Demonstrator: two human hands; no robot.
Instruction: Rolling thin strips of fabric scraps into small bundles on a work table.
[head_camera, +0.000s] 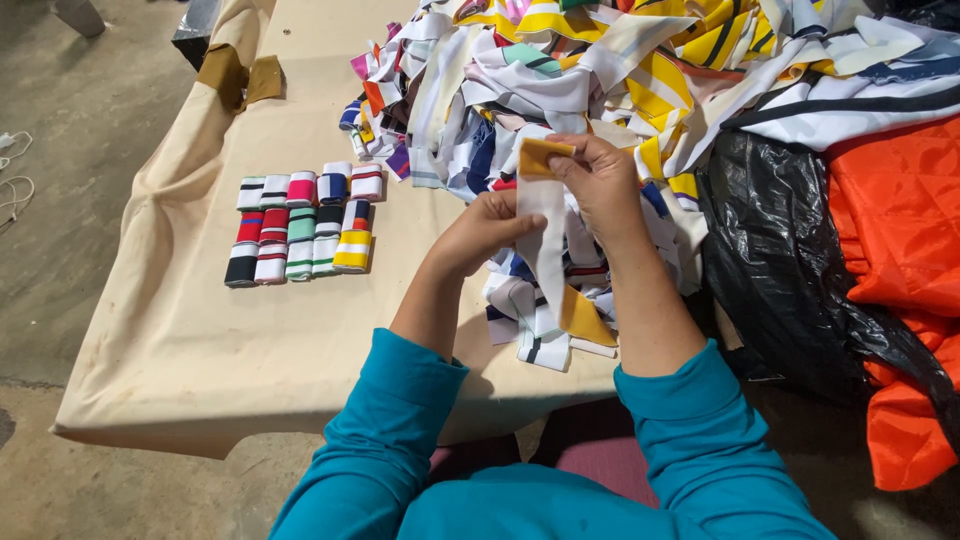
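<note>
at centre frame the right hand (600, 180) pinches the mustard end of a white strip (545, 225), and the left hand (490, 228) closes on its middle; the loose tail (hanging toward the lower centre) could snag in the fabric heap (640, 70), dragging pieces off the worktop (200, 350).

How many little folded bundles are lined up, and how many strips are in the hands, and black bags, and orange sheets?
Folded bundles: 15
White and yellow strip, held by left hand and right hand: 1
Black bag: 1
Orange sheet: 1
Total: 18
</note>
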